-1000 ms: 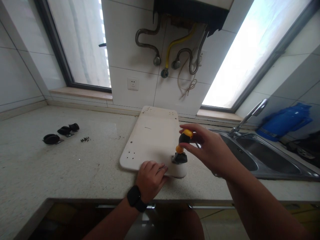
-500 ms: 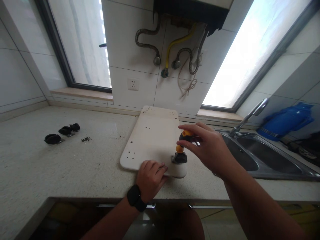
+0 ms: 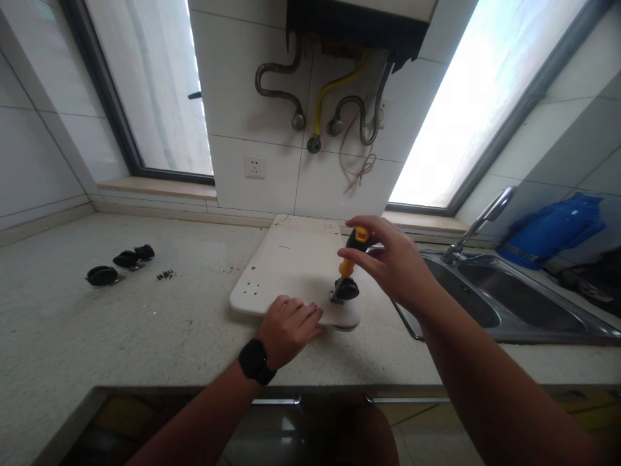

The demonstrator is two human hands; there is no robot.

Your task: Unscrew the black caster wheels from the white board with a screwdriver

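A white board point(image 3: 291, 265) with rounded corners and small holes lies flat on the counter. At its near right corner stands a black caster wheel point(image 3: 347, 288) on a metal plate. My right hand point(image 3: 391, 259) is closed around the handle of a yellow-and-black screwdriver point(image 3: 358, 241). The screwdriver tilts slightly, its shaft reaching down beside the caster to the plate; the tip is too small to make out. My left hand point(image 3: 290, 329), with a black watch on the wrist, grips the board's near edge, fingers on top.
Several black casters point(image 3: 103, 276) lie at the counter's left, beside a small pile of screws point(image 3: 165, 275). To the right is a steel double sink point(image 3: 466, 291) with a faucet point(image 3: 485, 217). A blue thermos-like jug point(image 3: 553, 230) lies behind it. Pipes point(image 3: 317, 103) run down the wall.
My right hand has raised and tilted the screwdriver's handle, so more of the shaft shows beside the caster. My left hand still holds the board's edge. The camera view has shifted slightly.
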